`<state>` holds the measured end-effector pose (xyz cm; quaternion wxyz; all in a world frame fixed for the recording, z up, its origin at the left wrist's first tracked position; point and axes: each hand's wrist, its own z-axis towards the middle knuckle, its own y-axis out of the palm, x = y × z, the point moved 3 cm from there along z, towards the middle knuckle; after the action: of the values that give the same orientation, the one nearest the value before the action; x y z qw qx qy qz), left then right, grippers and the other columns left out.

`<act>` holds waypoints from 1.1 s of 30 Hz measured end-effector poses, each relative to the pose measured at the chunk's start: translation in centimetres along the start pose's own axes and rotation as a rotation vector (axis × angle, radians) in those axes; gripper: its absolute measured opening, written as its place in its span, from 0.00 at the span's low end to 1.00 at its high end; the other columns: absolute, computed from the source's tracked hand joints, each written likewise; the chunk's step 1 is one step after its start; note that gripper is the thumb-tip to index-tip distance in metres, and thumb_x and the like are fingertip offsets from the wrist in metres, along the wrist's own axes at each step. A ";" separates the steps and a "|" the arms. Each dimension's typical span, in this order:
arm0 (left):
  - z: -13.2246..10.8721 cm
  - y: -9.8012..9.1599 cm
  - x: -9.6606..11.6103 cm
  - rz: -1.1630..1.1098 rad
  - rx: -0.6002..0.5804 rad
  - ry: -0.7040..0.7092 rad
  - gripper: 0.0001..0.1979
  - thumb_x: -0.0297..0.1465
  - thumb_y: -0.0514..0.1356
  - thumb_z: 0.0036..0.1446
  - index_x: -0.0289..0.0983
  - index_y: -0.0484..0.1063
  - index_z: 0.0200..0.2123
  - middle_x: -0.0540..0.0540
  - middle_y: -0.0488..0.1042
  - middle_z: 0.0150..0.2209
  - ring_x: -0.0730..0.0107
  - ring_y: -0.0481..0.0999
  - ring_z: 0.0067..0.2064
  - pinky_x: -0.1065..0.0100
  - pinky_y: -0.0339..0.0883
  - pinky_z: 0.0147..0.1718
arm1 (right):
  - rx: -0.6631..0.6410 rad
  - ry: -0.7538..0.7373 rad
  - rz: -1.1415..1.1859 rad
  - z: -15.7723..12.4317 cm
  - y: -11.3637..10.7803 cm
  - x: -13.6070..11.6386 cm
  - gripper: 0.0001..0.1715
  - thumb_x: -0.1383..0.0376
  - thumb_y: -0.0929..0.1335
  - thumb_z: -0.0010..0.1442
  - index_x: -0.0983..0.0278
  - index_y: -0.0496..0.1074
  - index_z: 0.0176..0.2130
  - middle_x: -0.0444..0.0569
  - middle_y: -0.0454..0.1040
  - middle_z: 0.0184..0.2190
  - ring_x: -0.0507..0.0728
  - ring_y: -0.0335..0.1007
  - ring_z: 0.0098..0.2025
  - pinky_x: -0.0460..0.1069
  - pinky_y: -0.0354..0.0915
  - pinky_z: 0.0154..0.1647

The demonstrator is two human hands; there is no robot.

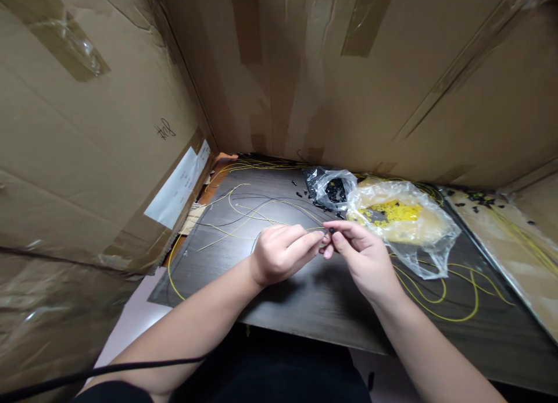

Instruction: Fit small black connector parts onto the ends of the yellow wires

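Observation:
Above the middle of the dark table, my left hand (pixel 283 253) is closed in a pinch at the end of a thin cord, whose colour is hard to tell between the fingers. My right hand (pixel 364 255) faces it, with a small black piece (pixel 332 231) between thumb and forefinger. The fingertips of both hands nearly meet at this piece. Thin yellow cords (pixel 238 202) and dark ones lie loosely behind and left of my left hand. Just beyond my right hand sits a clear plastic bag of small yellow pieces (pixel 394 211).
A second clear bag with small black pieces (pixel 335 191) stands farther back, several loose black pieces around it. Yellow cord loops (pixel 475 301) lie on the dark table (pixel 305 318) at right. Tall cardboard walls (pixel 305 71) enclose the back and left. More cords rest on the right-hand board.

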<state>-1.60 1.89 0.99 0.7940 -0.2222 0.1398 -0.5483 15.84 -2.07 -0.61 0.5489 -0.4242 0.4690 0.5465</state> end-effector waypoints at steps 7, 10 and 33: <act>0.0 -0.1 -0.1 0.000 0.019 0.013 0.10 0.27 0.66 0.59 0.36 0.76 0.45 0.52 0.75 0.26 0.76 0.71 0.25 0.72 0.63 0.26 | 0.006 0.055 0.007 -0.3 0.0 -0.5 0.12 0.61 0.73 0.62 0.61 0.77 0.45 0.45 0.80 0.31 0.52 0.77 0.28 0.47 0.73 0.33; 0.1 -0.2 0.0 -0.005 0.044 0.020 0.10 0.27 0.66 0.58 0.35 0.76 0.44 0.51 0.76 0.26 0.77 0.71 0.25 0.72 0.64 0.26 | 0.003 0.091 0.044 -0.3 -0.1 -0.5 0.13 0.61 0.76 0.59 0.62 0.76 0.43 0.44 0.80 0.29 0.51 0.77 0.25 0.46 0.73 0.32; 0.6 -0.7 0.2 -0.019 0.100 0.070 0.08 0.27 0.66 0.59 0.34 0.76 0.43 0.53 0.74 0.23 0.79 0.70 0.22 0.74 0.63 0.24 | -0.067 0.059 0.074 -0.3 0.1 -0.3 0.10 0.65 0.77 0.57 0.60 0.75 0.39 0.44 0.78 0.32 0.48 0.74 0.28 0.42 0.72 0.30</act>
<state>-1.86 1.61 1.85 0.7936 -0.1643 0.1378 -0.5695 15.71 -2.44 -0.41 0.4996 -0.4406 0.4820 0.5692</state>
